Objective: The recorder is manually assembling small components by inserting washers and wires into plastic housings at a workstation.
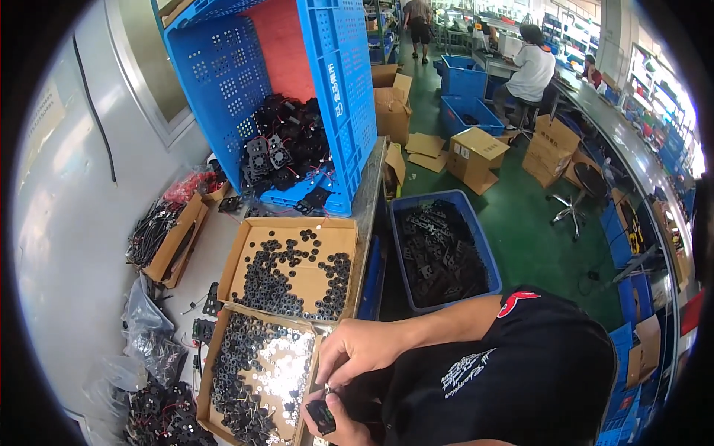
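My left hand (pixel 348 430) is closed round a small black plastic part (pixel 320 416), thumb resting against its edge. Just above it, my right hand (pixel 366 349) pinches a small shiny metal piece (pixel 327 388) between thumb and fingertips, close to the black part. Both hands are at the right edge of a shallow cardboard tray (pixel 205 375). That tray holds black round rings, small silver pieces and black stemmed parts. Beyond it, a second cardboard tray (pixel 338 229) holds many black rings.
A blue crate (pixel 353 97) lies on its side with black fan-like parts inside. Plastic bags (pixel 152 334) and a box of black cables (pixel 175 245) are at the left. On the green floor (pixel 532 245) stand a blue bin (pixel 487 260) and cardboard boxes (pixel 476 152). A seated person (pixel 532 70) is farther off.
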`<state>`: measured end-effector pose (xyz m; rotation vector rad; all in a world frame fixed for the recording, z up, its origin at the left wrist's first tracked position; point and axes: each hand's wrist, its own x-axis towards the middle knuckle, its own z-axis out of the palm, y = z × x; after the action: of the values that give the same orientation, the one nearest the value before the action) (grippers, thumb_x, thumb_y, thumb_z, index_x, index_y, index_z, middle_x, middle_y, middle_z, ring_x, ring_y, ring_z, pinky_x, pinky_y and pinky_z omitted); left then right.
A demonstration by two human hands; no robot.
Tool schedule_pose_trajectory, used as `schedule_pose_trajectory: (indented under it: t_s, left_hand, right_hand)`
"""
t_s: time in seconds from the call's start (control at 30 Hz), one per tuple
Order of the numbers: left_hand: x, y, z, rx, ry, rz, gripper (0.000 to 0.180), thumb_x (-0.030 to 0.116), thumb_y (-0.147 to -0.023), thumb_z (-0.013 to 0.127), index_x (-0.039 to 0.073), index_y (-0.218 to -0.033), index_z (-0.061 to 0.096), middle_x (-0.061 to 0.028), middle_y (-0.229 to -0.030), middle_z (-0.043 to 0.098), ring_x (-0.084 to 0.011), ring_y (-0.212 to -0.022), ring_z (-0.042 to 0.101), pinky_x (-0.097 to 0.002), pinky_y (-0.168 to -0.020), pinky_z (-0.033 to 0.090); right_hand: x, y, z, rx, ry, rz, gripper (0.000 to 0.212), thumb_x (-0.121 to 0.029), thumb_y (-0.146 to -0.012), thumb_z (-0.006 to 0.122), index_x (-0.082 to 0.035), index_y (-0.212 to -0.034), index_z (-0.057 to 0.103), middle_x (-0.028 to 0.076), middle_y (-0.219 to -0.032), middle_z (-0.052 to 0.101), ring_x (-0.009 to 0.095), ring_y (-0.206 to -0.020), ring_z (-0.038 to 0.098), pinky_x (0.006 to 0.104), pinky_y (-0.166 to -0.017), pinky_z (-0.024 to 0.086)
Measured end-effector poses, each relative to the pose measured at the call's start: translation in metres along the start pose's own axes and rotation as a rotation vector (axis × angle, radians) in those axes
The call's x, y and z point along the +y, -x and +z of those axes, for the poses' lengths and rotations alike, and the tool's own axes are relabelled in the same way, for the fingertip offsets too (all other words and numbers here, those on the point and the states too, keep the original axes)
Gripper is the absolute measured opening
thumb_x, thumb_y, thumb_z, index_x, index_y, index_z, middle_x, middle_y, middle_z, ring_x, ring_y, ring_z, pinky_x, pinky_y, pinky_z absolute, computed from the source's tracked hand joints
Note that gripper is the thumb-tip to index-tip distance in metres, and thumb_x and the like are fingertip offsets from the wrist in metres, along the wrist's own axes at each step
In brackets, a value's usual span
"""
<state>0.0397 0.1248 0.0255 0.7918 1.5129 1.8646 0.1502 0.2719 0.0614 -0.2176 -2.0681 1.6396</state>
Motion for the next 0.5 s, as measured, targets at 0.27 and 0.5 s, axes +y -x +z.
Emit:
schedule_pose_trajectory:
  t_s: [0.27, 0.5]
  left_hand:
    - [-0.018, -0.021, -0.02, -0.005, 0.088, -0.07, 0.019, 0.007, -0.093, 0.061, -0.005, -0.107, 0.056, -0.0092, -0.097, 0.059, -0.0166, -0.084, 0.055, -0.0283, -0.077, 0.047]
    - [-0.016, -0.039, -0.02, -0.092, 0.216, -0.383, 0.03, 0.018, -0.094, 0.059, -0.002, -0.115, 0.053, -0.0102, -0.104, 0.058, -0.0182, -0.09, 0.056, -0.0311, -0.081, 0.047]
  right_hand:
    - [0.01, -0.02, 0.0, -0.051, 0.026, -0.006, 0.018, -0.013, -0.083, 0.073, -0.003, -0.098, 0.072, 0.01, -0.089, 0.067, 0.02, -0.083, 0.063, 0.0328, -0.073, 0.049]
    - [0.013, -0.033, -0.006, -0.052, -0.016, -0.089, 0.018, -0.015, -0.086, 0.071, -0.003, -0.099, 0.073, 0.008, -0.091, 0.062, 0.019, -0.086, 0.06, 0.03, -0.073, 0.048]
